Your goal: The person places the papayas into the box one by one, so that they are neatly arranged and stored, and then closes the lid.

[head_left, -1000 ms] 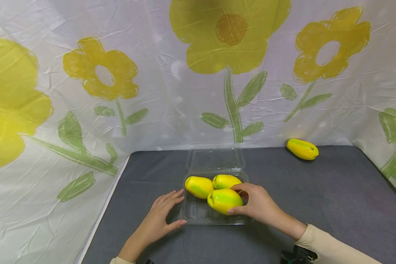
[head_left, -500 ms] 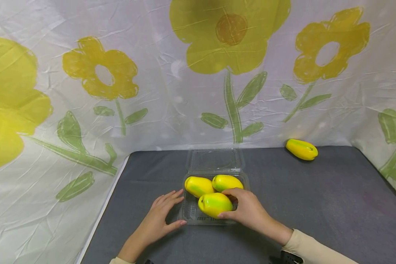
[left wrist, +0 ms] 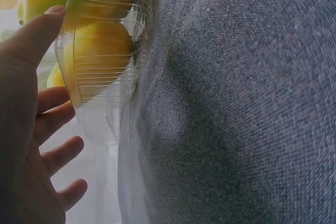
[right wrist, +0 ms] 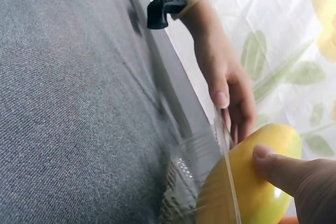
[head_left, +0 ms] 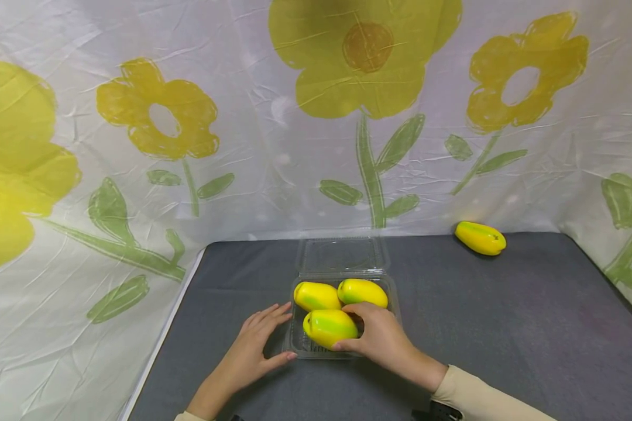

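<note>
My right hand (head_left: 381, 336) grips a glossy, oblong yellow-green fruit (head_left: 329, 328), mango-like in look, at the front of a clear plastic clamshell box (head_left: 308, 351). Thumb and fingers hold the fruit's right end. Two like fruits, one at left (head_left: 316, 296) and one at right (head_left: 362, 292), lie behind it in the box. My left hand (head_left: 258, 339) has its fingers spread at the box's left side. In the left wrist view, the thumb (left wrist: 52, 17) is at the box rim. The right wrist view shows the held fruit (right wrist: 278, 140) under my right thumb (right wrist: 278, 169).
The box's clear lid (head_left: 342, 255) lies folded back behind it. Another yellow-green fruit (head_left: 480, 238) lies at the back right of the grey cloth-covered table (head_left: 505, 316). A flower-printed curtain (head_left: 274, 175) hangs behind and at both sides.
My right hand has moved the front fruit leftward and slightly toward me within the box, uncovering the back right fruit. The left hand has stayed at the box's left side.
</note>
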### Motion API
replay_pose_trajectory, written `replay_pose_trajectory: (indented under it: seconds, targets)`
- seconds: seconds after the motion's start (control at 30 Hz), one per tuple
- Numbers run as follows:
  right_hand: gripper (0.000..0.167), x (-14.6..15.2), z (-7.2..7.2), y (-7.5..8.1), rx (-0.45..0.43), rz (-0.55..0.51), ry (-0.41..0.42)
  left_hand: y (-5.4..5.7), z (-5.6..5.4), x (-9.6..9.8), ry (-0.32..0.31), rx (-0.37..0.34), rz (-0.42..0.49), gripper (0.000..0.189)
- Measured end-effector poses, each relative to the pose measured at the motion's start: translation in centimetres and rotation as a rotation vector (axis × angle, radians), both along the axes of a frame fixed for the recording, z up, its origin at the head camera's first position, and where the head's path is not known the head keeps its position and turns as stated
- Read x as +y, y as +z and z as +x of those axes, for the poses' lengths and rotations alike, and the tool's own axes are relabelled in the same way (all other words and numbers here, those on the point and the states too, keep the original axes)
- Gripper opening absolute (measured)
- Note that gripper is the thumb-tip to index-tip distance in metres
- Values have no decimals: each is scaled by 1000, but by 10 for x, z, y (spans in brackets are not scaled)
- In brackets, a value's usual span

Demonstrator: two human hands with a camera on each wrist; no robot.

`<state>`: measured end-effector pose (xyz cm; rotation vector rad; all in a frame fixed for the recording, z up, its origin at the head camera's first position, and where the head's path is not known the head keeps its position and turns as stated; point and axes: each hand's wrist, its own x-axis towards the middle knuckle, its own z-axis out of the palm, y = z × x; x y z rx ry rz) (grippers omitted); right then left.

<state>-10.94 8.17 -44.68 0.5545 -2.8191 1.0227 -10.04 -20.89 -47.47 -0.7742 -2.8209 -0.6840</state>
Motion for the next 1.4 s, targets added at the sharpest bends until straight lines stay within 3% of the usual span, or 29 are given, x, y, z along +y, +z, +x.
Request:
replay_pose_trajectory:
  seconds: [0.33, 0.63, 1.4]
  targets:
    - [67, -10, -3, -8, 13, -9, 13, -2, 0, -1, -7, 26, 3, 76]
    - [68, -16, -5, -13, 27, 4, 40, -1, 0, -1, -3, 5, 4, 76]
    - [64, -27, -10, -13, 46, 77, 58, -1, 0, 0, 5, -8, 4, 78]
